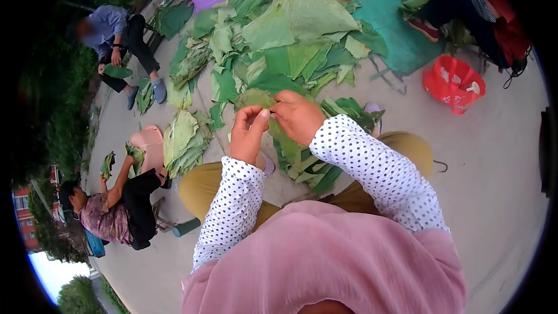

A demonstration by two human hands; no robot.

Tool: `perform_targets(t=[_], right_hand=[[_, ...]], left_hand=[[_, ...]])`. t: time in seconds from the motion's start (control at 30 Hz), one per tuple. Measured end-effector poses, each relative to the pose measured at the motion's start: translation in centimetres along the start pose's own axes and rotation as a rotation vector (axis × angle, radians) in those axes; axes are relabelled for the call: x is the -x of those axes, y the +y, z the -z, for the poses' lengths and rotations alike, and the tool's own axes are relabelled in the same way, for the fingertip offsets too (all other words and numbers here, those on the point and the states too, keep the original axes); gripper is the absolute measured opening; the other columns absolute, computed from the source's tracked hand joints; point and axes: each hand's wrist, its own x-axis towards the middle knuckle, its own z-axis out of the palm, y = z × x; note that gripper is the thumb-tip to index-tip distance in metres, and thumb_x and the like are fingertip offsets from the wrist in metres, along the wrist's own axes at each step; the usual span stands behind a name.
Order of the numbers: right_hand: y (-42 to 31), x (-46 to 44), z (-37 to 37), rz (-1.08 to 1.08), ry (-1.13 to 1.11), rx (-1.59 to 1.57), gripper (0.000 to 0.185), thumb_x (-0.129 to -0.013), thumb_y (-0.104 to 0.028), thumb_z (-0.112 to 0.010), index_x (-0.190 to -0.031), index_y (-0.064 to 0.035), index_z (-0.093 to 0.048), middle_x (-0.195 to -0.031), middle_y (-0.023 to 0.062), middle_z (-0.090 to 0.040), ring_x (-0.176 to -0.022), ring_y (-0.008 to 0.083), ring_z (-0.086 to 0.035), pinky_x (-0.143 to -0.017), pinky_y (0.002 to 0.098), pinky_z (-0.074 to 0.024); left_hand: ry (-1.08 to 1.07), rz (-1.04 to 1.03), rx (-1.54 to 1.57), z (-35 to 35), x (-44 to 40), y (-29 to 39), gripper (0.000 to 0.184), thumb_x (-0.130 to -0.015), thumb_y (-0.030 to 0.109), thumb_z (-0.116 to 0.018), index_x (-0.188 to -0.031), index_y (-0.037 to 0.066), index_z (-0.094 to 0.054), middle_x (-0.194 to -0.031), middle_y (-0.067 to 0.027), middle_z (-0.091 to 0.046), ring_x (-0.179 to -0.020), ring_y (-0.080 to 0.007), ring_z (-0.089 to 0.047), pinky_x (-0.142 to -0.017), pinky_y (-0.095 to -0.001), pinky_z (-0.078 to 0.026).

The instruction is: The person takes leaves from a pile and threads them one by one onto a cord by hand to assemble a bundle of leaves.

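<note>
Beside one corner of the green sheet (pixel 401 38), a red bag (pixel 437 84) bears print too small to read. Near the leaf pile's edge, the left hand (pixel 249 134) and right hand (pixel 299 117), fingers curled, pinch a leaf (pixel 253 98).

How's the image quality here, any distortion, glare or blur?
Head view: fisheye curving, black corners; head view: soft daylight, sky washed out lower left; head view: blue-shirted person's head blurred, left hand and right hand fairly sharp.

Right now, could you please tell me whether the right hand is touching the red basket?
Apart: the head view shows leaves and bare concrete between the right hand and the red basket.
</note>
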Motion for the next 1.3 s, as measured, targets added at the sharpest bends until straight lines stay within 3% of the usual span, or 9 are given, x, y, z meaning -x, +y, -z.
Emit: perform_targets(t=[0.17, 0.33, 0.6, 0.8, 0.83, 1.03, 1.13, 1.23, 1.3], right_hand=[[-0.4, 0.5, 0.2, 0.22, 0.031, 0.004, 0.013, -0.083, -0.008, -0.061, -0.095, -0.0035, -0.064, -0.1, 0.014, -0.059, -0.087, 0.0329, -0.06, -0.071, 0.0381, -0.0497], [-0.7, -0.3, 1.8, -0.174, -0.005, -0.168, 0.016, -0.087, -0.019, -0.058, -0.089, -0.0036, -0.064, -0.081, 0.0158, -0.061, -0.07, 0.0339, -0.06, -0.062, 0.0405, -0.0475], [-0.3, -0.1, 1.1, -0.127, -0.049, -0.051, 0.019, -0.085, -0.022, -0.058, -0.083, -0.003, -0.062, -0.075, 0.0167, -0.061, -0.068, 0.0347, -0.059, -0.061, 0.0425, -0.0466], [0.0, -0.7, 1.0, -0.007, -0.073, 0.016, 0.017, -0.083, -0.02, -0.056, -0.08, -0.0039, -0.061, -0.076, 0.0153, -0.061, -0.07, 0.0372, -0.059, -0.061, 0.0456, -0.047], [-0.5, -0.5, 1.4, -0.038, -0.102, 0.054, 0.019, -0.084, -0.021, -0.056, -0.078, -0.0032, -0.059, -0.076, 0.0161, -0.061, -0.07, 0.0378, -0.059, -0.061, 0.0462, -0.0463], [-4.2, -1.2, 1.9, -0.098, -0.28, -0.061, 0.016, -0.084, -0.016, -0.061, -0.082, -0.0002, -0.063, -0.079, 0.0198, -0.061, -0.074, 0.0374, -0.059, -0.065, 0.043, -0.0457], [-1.1, 0.0, 1.2, -0.092, -0.291, -0.151, 0.016, -0.083, -0.015, -0.062, -0.077, 0.0002, -0.062, -0.077, 0.0188, -0.06, -0.076, 0.0359, -0.059, -0.066, 0.0425, -0.0454], [-0.8, -0.3, 1.3, 0.012, -0.332, -0.083, 0.012, -0.08, -0.01, -0.065, -0.086, 0.0, -0.062, -0.09, 0.0184, -0.06, -0.081, 0.0343, -0.058, -0.066, 0.0401, -0.0463], [-2.2, -0.3, 1.1, -0.028, -0.142, -0.016, 0.03, -0.077, -0.003, -0.067, -0.105, -0.0015, -0.057, -0.108, 0.0183, -0.056, -0.087, 0.0335, -0.058, -0.068, 0.0372, -0.048]], left_hand=[[0.089, 0.069, 0.215, 0.4, -1.4, -0.6, 0.019, -0.094, 0.016, -0.055, -0.107, 0.002, -0.055, -0.1, -0.0055, -0.061, -0.085, -0.0112, -0.057, -0.076, -0.0262, -0.048], [0.092, 0.117, 0.256, 0.5, -0.4, 0.6, 0.02, -0.096, 0.015, -0.049, -0.111, 0.004, -0.057, -0.103, -0.0037, -0.062, -0.087, -0.0101, -0.058, -0.074, -0.0271, -0.048], [0.046, 0.158, 0.225, -0.2, 0.9, 0.7, 0.022, -0.096, 0.016, -0.05, -0.113, 0.006, -0.058, -0.103, -0.001, -0.062, -0.086, -0.0092, -0.057, -0.073, -0.0267, -0.048], [-0.181, 0.048, 0.078, 0.2, 1.4, 1.2, 0.028, -0.093, 0.008, -0.047, -0.119, -0.001, -0.053, -0.107, -0.0038, -0.06, -0.096, -0.0096, -0.054, -0.085, -0.0239, -0.043], [-0.176, -0.055, -0.026, 0.3, 1.4, 0.1, 0.032, -0.092, 0.008, -0.046, -0.122, 0.002, -0.054, -0.093, -0.0004, -0.057, -0.079, -0.008, -0.049, -0.073, -0.0227, -0.042], [-0.07, -0.254, -0.453, 3.5, 2.7, 1.8, 0.024, -0.089, 0.007, -0.052, -0.11, 0.003, -0.061, -0.089, -0.0083, -0.063, -0.073, -0.0121, -0.058, -0.067, -0.0275, -0.048], [-0.074, -0.085, -0.341, 2.0, 2.2, -0.4, 0.023, -0.087, 0.008, -0.053, -0.108, 0.002, -0.061, -0.085, -0.0095, -0.064, -0.072, -0.0154, -0.06, -0.067, -0.029, -0.048], [-0.034, -0.108, -0.305, 2.0, 2.4, -0.4, 0.02, -0.085, 0.009, -0.055, -0.102, 0.002, -0.061, -0.082, -0.0116, -0.065, -0.071, -0.0205, -0.061, -0.067, -0.0318, -0.049], [0.03, -0.18, -0.418, 2.1, 2.5, -0.4, 0.017, -0.083, 0.011, -0.056, -0.096, 0.001, -0.061, -0.081, -0.0137, -0.065, -0.072, -0.0248, -0.063, -0.068, -0.0343, -0.049]])
